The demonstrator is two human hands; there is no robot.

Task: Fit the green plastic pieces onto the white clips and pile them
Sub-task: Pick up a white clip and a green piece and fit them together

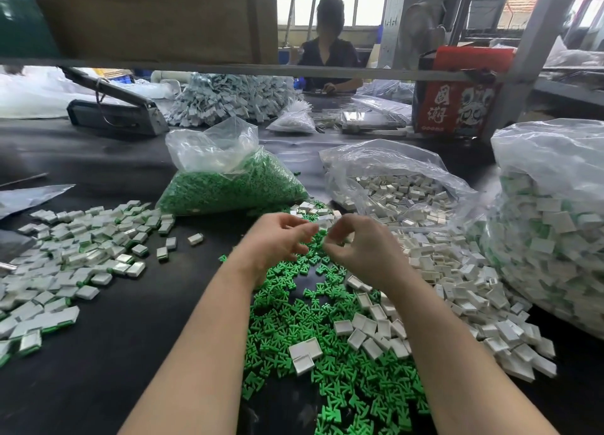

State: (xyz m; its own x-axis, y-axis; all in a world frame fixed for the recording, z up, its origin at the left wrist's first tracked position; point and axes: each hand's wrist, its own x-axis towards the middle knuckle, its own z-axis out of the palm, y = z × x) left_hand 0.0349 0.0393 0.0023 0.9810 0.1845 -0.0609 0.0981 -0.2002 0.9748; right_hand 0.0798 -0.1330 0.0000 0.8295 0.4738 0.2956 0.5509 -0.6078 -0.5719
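Head view: both hands meet above the loose green pieces point(330, 343).
Left hand point(277, 240) and right hand point(358, 250) pinch a small white clip point(322, 221) with curled fingers; finished clips point(65, 264) lie piled left on the dark worktop point(130, 320).

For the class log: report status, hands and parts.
Left hand and right hand raised together, pinching a small blurred part. Finished pile left. Loose green pieces below. Nothing blocking.

Bare black mat point(130, 336) left of left hand point(277, 238); loose green pcs point(327, 353) below, white clips point(457, 287) right, bags beyond.
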